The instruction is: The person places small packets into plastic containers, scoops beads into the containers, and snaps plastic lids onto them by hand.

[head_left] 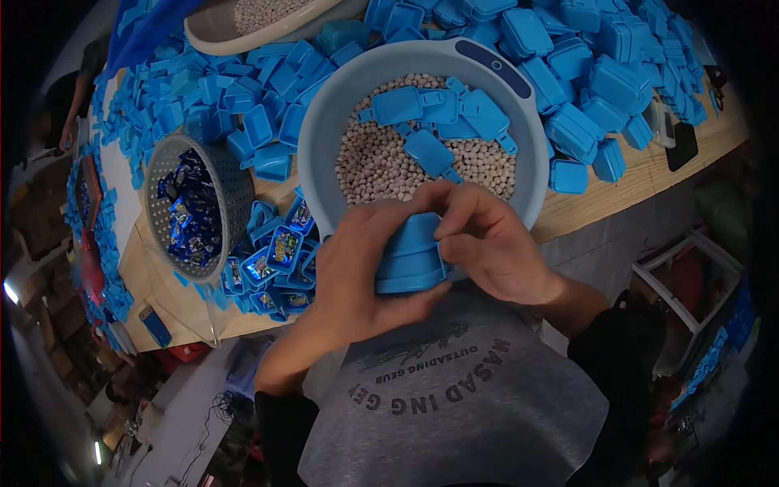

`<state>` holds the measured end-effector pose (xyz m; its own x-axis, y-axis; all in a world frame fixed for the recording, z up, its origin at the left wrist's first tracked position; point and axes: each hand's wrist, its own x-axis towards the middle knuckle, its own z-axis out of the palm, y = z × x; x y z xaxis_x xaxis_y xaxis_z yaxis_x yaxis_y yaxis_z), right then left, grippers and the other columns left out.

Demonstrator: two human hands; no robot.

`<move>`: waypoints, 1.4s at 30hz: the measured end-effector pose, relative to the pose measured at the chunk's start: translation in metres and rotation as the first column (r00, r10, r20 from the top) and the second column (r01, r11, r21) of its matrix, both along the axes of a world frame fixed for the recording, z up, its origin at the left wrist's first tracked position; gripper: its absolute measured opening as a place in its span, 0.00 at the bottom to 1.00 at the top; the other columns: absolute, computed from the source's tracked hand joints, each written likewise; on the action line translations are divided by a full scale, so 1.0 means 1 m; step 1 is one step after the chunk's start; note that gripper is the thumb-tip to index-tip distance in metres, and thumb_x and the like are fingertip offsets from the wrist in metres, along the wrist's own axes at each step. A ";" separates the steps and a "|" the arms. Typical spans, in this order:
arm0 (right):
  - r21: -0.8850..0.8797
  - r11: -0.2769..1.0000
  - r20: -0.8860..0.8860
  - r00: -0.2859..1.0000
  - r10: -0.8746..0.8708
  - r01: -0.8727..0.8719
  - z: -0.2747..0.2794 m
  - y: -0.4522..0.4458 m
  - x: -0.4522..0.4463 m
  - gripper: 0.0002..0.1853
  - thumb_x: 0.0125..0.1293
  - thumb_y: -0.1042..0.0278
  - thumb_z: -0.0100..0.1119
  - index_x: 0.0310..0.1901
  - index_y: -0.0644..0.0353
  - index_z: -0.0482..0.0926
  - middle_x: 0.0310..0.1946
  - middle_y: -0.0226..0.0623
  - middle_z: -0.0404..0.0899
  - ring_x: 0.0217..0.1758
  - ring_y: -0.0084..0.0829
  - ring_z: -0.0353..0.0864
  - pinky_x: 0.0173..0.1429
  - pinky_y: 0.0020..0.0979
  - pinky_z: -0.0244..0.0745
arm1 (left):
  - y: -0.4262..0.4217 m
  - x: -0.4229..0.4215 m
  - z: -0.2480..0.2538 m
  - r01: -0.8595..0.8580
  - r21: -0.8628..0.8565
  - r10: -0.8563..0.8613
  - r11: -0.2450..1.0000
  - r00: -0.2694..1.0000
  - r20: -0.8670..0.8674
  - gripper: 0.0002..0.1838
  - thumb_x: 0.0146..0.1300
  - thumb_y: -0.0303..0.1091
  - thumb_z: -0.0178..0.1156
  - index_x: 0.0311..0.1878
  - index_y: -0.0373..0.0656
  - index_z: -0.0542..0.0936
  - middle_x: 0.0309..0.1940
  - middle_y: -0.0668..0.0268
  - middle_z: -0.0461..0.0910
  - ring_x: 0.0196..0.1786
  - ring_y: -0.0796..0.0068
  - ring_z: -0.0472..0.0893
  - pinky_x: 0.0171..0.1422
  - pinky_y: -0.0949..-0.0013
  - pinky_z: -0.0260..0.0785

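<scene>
My left hand (345,272) is wrapped round a small blue plastic box (410,258), tilted in front of my chest. The fingertips of my right hand (495,243) pinch at the box's right edge; exactly what lies between them is hidden. Just beyond my hands stands a round grey-blue basin (320,162) filled with pale round pellets (369,166). Several flat blue lids (430,152) with small tabs lie on the pellets.
Left of the basin, a perforated grey basket (235,203) holds shiny dark-blue packets (191,211). Open blue boxes with packets inside (284,247) lie beside it. Blue boxes (613,81) are heaped behind and right on the wooden table (596,207). A phone (682,146) rests near the right edge.
</scene>
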<state>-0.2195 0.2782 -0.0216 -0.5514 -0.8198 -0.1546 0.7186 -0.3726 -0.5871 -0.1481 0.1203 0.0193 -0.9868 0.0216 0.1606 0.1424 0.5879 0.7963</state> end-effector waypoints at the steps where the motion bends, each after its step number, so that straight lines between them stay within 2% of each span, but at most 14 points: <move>1: -0.009 1.000 -0.040 0.999 0.006 -0.006 0.003 -0.001 -0.004 0.08 0.57 0.73 0.61 0.37 0.58 0.73 0.52 0.37 0.64 0.55 0.27 0.66 0.57 0.30 0.65 | -0.002 -0.001 -0.001 -0.008 0.026 0.008 1.000 1.000 -0.006 0.37 0.36 0.37 0.71 0.53 0.40 0.69 0.41 0.56 0.74 0.42 0.57 0.76 0.42 0.63 0.70; 5: -0.072 0.997 -0.124 0.992 0.012 -0.021 0.000 -0.003 -0.010 0.09 0.56 0.76 0.61 0.38 0.59 0.73 0.52 0.38 0.64 0.56 0.29 0.66 0.59 0.32 0.65 | -0.007 -0.003 0.002 -0.012 0.053 0.013 0.999 1.000 -0.019 0.37 0.35 0.34 0.71 0.53 0.40 0.68 0.42 0.55 0.73 0.43 0.56 0.75 0.43 0.62 0.69; 8: -0.091 0.996 -0.259 0.966 -0.006 -0.018 0.001 -0.004 -0.010 0.11 0.53 0.79 0.62 0.37 0.58 0.74 0.53 0.40 0.64 0.59 0.32 0.64 0.61 0.34 0.63 | -0.007 -0.001 0.005 0.009 0.073 -0.006 0.997 0.999 -0.036 0.37 0.34 0.33 0.71 0.54 0.41 0.68 0.43 0.55 0.72 0.44 0.56 0.75 0.43 0.62 0.69; 11: -0.066 0.998 -0.295 0.955 0.002 -0.023 0.003 -0.003 -0.010 0.13 0.51 0.82 0.63 0.37 0.57 0.74 0.55 0.42 0.63 0.61 0.34 0.63 0.63 0.36 0.61 | -0.004 0.002 0.001 -0.031 0.045 0.033 0.999 0.998 -0.048 0.37 0.34 0.34 0.71 0.53 0.41 0.68 0.44 0.55 0.72 0.45 0.57 0.74 0.45 0.62 0.69; 14: -0.122 0.992 -0.238 0.971 0.000 -0.030 -0.002 -0.002 -0.009 0.13 0.51 0.82 0.63 0.37 0.56 0.75 0.56 0.42 0.63 0.62 0.35 0.63 0.64 0.38 0.60 | -0.003 0.005 0.001 -0.042 0.073 0.042 0.996 0.999 -0.006 0.37 0.35 0.35 0.72 0.53 0.41 0.68 0.44 0.56 0.72 0.46 0.57 0.74 0.45 0.62 0.69; 17: -0.128 0.992 -0.211 0.977 -0.016 -0.011 0.001 -0.001 -0.007 0.12 0.50 0.83 0.63 0.36 0.56 0.75 0.56 0.42 0.63 0.61 0.36 0.64 0.63 0.37 0.62 | -0.006 0.006 0.005 -0.015 0.031 0.015 0.999 1.000 0.013 0.37 0.37 0.38 0.73 0.53 0.41 0.68 0.44 0.56 0.72 0.46 0.56 0.74 0.46 0.61 0.68; 20: -0.059 0.995 -0.161 0.983 -0.090 0.082 0.008 0.000 -0.004 0.12 0.51 0.83 0.63 0.35 0.57 0.75 0.52 0.41 0.68 0.58 0.34 0.67 0.60 0.35 0.66 | -0.010 0.005 0.005 0.003 0.010 -0.003 1.000 0.999 0.049 0.37 0.38 0.40 0.73 0.53 0.41 0.67 0.45 0.56 0.72 0.47 0.56 0.74 0.46 0.61 0.68; 23: -0.058 0.993 -0.355 0.927 -0.118 0.105 -0.002 0.004 -0.001 0.11 0.51 0.84 0.62 0.35 0.58 0.75 0.46 0.40 0.72 0.55 0.32 0.71 0.58 0.33 0.68 | -0.006 0.009 0.006 -0.023 0.084 0.016 0.996 0.996 0.086 0.36 0.39 0.40 0.72 0.53 0.40 0.67 0.46 0.56 0.71 0.48 0.57 0.73 0.48 0.62 0.67; 26: -0.042 0.985 -0.268 0.947 -0.174 0.169 0.004 0.004 0.001 0.10 0.52 0.84 0.61 0.35 0.60 0.74 0.41 0.38 0.74 0.52 0.30 0.73 0.56 0.31 0.70 | -0.004 0.011 0.008 -0.068 0.310 0.005 0.948 0.980 0.200 0.35 0.41 0.39 0.71 0.53 0.39 0.67 0.48 0.56 0.70 0.50 0.59 0.72 0.51 0.63 0.66; 29: 0.014 0.988 -0.221 0.964 -0.146 0.153 0.011 0.005 0.003 0.09 0.54 0.84 0.59 0.36 0.62 0.73 0.40 0.38 0.74 0.51 0.30 0.74 0.54 0.29 0.71 | 0.001 0.018 -0.001 -0.154 0.468 0.032 0.870 0.966 0.258 0.35 0.43 0.37 0.70 0.55 0.39 0.66 0.49 0.55 0.68 0.51 0.59 0.71 0.53 0.63 0.64; 32: 0.012 0.989 -0.210 0.968 -0.140 0.145 0.019 0.005 0.004 0.09 0.56 0.84 0.58 0.37 0.62 0.72 0.38 0.37 0.73 0.51 0.31 0.74 0.53 0.28 0.73 | 0.003 0.016 0.004 -0.125 0.353 0.045 0.927 0.973 0.227 0.34 0.44 0.34 0.69 0.56 0.39 0.66 0.49 0.55 0.67 0.52 0.59 0.70 0.54 0.62 0.63; 35: -0.027 0.985 -0.277 0.945 -0.171 0.171 0.015 0.005 0.005 0.09 0.57 0.85 0.55 0.37 0.62 0.71 0.37 0.36 0.72 0.52 0.33 0.74 0.53 0.28 0.73 | 0.003 0.019 0.004 -0.068 0.255 0.037 0.965 0.992 0.123 0.32 0.45 0.31 0.68 0.56 0.39 0.67 0.48 0.56 0.67 0.52 0.59 0.69 0.54 0.62 0.63; 42: -0.023 0.978 -0.289 0.935 -0.205 0.207 0.020 0.003 0.013 0.09 0.57 0.86 0.55 0.38 0.62 0.71 0.38 0.37 0.72 0.50 0.32 0.75 0.52 0.28 0.73 | 0.006 0.024 0.002 -0.105 0.395 0.050 0.912 0.988 0.147 0.28 0.45 0.30 0.68 0.52 0.41 0.70 0.48 0.57 0.69 0.54 0.60 0.68 0.56 0.62 0.61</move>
